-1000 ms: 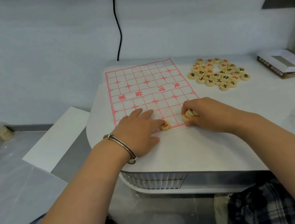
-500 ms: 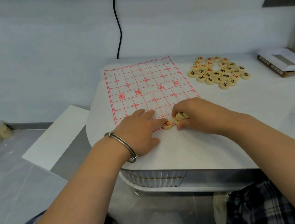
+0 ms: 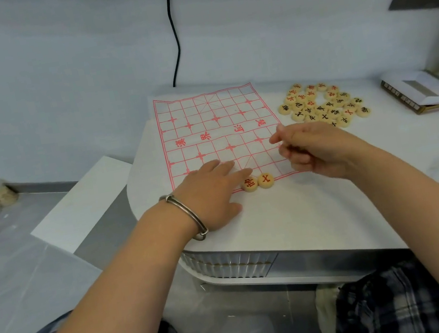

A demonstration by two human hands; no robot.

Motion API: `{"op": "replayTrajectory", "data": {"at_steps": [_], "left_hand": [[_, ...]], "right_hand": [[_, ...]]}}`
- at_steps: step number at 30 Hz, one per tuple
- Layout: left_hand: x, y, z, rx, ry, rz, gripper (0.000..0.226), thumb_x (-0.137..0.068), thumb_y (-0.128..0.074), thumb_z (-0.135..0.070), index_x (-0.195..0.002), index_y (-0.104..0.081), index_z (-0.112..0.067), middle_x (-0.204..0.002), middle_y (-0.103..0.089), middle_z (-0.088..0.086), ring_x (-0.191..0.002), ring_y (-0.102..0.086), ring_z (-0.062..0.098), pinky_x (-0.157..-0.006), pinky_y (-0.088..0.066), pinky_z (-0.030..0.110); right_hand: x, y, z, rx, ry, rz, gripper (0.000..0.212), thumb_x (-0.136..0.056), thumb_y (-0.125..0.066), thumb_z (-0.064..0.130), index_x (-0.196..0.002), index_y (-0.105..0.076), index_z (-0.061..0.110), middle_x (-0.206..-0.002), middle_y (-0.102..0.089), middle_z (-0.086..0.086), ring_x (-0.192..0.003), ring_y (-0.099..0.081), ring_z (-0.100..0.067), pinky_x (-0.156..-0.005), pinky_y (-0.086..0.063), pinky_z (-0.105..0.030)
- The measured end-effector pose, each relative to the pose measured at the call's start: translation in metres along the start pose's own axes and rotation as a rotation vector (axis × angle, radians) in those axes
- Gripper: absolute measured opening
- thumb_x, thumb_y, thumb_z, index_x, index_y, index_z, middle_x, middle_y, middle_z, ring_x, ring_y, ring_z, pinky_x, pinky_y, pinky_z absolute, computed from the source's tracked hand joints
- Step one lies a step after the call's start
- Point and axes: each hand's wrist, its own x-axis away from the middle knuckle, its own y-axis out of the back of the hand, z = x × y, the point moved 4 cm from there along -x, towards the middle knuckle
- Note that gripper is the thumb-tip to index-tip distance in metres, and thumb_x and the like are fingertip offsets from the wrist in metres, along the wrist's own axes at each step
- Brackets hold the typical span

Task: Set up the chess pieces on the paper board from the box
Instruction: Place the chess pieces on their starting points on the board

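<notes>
— What's nearest?
— The left hand (image 3: 211,194), a bracelet (image 3: 188,215) on its wrist, lies flat on the near edge of the paper board (image 3: 206,128). Its grip is spread, and the forefinger tip touches a red-marked piece (image 3: 249,184).
— And next to that?
— A second piece (image 3: 265,180) sits just beside it on the board's near line.
— The right hand (image 3: 317,150)?
— Raised over the board's right edge with the fingers curled. I cannot tell whether its grip pinches anything.
— Farther back?
— Loose pieces (image 3: 321,104) are heaped on the surface (image 3: 294,220) right of the board. The box (image 3: 426,91) is farther right.
</notes>
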Motion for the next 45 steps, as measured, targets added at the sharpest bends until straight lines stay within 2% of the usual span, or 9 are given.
{"op": "replayTrajectory", "data": {"at_steps": [3, 7, 16, 21, 25, 28, 35, 40, 45], "left_hand": [[0.000, 0.001, -0.004, -0.004, -0.002, -0.003, 0.066, -0.095, -0.045, -0.035, -0.149, -0.007, -0.032, -0.159, -0.007, -0.002, -0.147, -0.004, 0.022, -0.119, -0.016, 0.041], [-0.003, 0.001, -0.005, 0.006, 0.014, -0.009, 0.067, -0.096, -0.042, -0.039, -0.150, -0.004, -0.028, -0.159, -0.004, -0.001, -0.147, -0.004, 0.022, -0.119, -0.014, 0.040], [-0.018, -0.010, -0.002, -0.022, 0.099, -0.032, 0.069, -0.095, -0.035, -0.050, -0.150, -0.003, -0.023, -0.159, -0.003, 0.001, -0.147, -0.004, 0.025, -0.117, -0.019, 0.048], [-0.022, -0.013, 0.000, -0.033, 0.120, -0.032, 0.069, -0.095, -0.035, -0.051, -0.150, -0.005, -0.023, -0.159, -0.001, 0.002, -0.147, -0.001, 0.026, -0.116, -0.018, 0.049], [-0.025, -0.009, -0.001, -0.031, 0.122, -0.092, 0.067, -0.094, -0.038, -0.050, -0.149, -0.010, -0.024, -0.159, -0.003, 0.002, -0.147, -0.001, 0.026, -0.116, -0.014, 0.052], [-0.027, 0.001, -0.009, 0.000, 0.067, -0.230, 0.062, -0.094, -0.042, -0.048, -0.147, -0.020, -0.027, -0.159, -0.009, 0.001, -0.147, -0.002, 0.025, -0.118, -0.013, 0.051], [-0.035, 0.002, -0.016, 0.076, 0.088, -0.359, 0.046, -0.091, -0.049, -0.045, -0.132, -0.049, -0.024, -0.152, -0.032, -0.001, -0.144, -0.017, 0.021, -0.113, -0.023, 0.040], [-0.039, -0.001, -0.018, 0.094, 0.079, -0.373, 0.037, -0.091, -0.051, -0.041, -0.121, -0.058, -0.021, -0.139, -0.046, -0.001, -0.136, -0.029, 0.020, -0.107, -0.034, 0.037], [-0.043, -0.002, -0.020, 0.100, 0.066, -0.401, 0.034, -0.092, -0.049, -0.039, -0.118, -0.059, -0.020, -0.130, -0.052, -0.002, -0.128, -0.036, 0.019, -0.102, -0.038, 0.035]], "right_hand": [[-0.004, -0.003, -0.011, -0.367, -0.177, 0.067, 0.030, -0.094, -0.046, 0.035, -0.094, -0.056, 0.006, -0.066, -0.047, -0.005, -0.037, -0.037, -0.006, -0.035, -0.034, -0.015], [-0.008, 0.000, -0.013, -0.531, -0.218, 0.094, 0.028, -0.099, -0.041, 0.026, -0.096, -0.057, 0.003, -0.070, -0.049, -0.007, -0.039, -0.043, -0.007, -0.037, -0.038, -0.016], [-0.007, 0.007, -0.007, -0.182, -0.066, 0.029, 0.024, -0.092, -0.054, 0.028, -0.083, -0.056, 0.006, -0.062, -0.047, -0.004, -0.034, -0.033, -0.004, -0.033, -0.031, -0.015], [-0.006, 0.013, -0.008, -0.096, -0.055, -0.050, 0.014, -0.090, -0.059, 0.017, -0.091, -0.066, 0.005, -0.069, -0.060, -0.007, -0.045, -0.057, -0.005, -0.045, -0.051, -0.015], [-0.005, 0.016, -0.004, 0.093, -0.003, -0.144, 0.011, -0.084, -0.067, 0.013, -0.086, -0.066, 0.002, -0.065, -0.062, -0.008, -0.043, -0.058, -0.007, -0.045, -0.052, -0.018], [-0.006, 0.016, -0.002, 0.254, 0.049, -0.207, 0.011, -0.081, -0.071, 0.012, -0.078, -0.066, 0.003, -0.059, -0.062, -0.008, -0.041, -0.057, -0.009, -0.045, -0.053, -0.020], [-0.009, 0.010, -0.009, 0.447, 0.038, -0.147, 0.012, -0.083, -0.066, 0.000, -0.093, -0.069, 0.005, -0.070, -0.067, -0.013, -0.058, -0.065, -0.019, -0.065, -0.061, -0.031], [-0.010, 0.008, -0.009, 0.479, 0.034, -0.178, 0.007, -0.081, -0.069, -0.001, -0.086, -0.066, 0.004, -0.066, -0.067, -0.014, -0.061, -0.066, -0.025, -0.075, -0.060, -0.040], [-0.009, 0.007, -0.011, 0.516, 0.032, -0.157, 0.008, -0.081, -0.069, -0.001, -0.078, -0.066, 0.006, -0.067, -0.066, -0.015, -0.061, -0.065, -0.024, -0.075, -0.060, -0.041]]}}
